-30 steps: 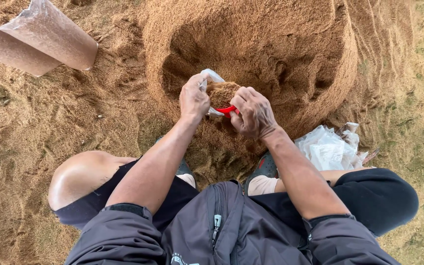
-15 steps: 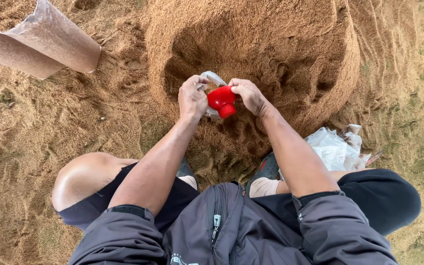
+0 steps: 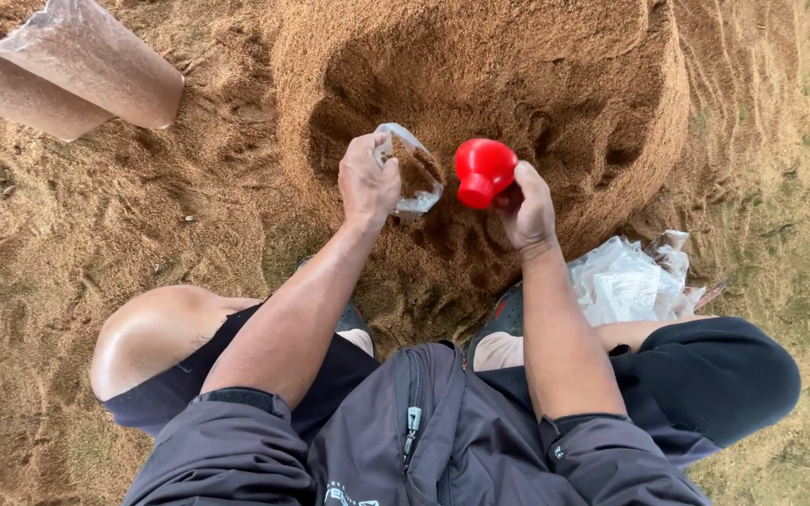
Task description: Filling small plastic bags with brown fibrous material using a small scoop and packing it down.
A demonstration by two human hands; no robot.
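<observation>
Over the sawdust heap (image 3: 555,84), my left hand (image 3: 367,183) grips the clear bag (image 3: 414,173), right hand (image 3: 525,211) clutches the red scoop (image 3: 483,171); I'd hold the bag mouth wide.

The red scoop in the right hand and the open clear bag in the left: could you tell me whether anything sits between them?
Nothing visible does. The red scoop in the right hand sits just beside the mouth of the clear bag held by the left hand, with only the sawdust mound behind the gap.

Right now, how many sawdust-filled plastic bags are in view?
3: two long filled bags lying at top left, one small bag in the left hand. The crumpled pile of plastic looks empty.
</observation>
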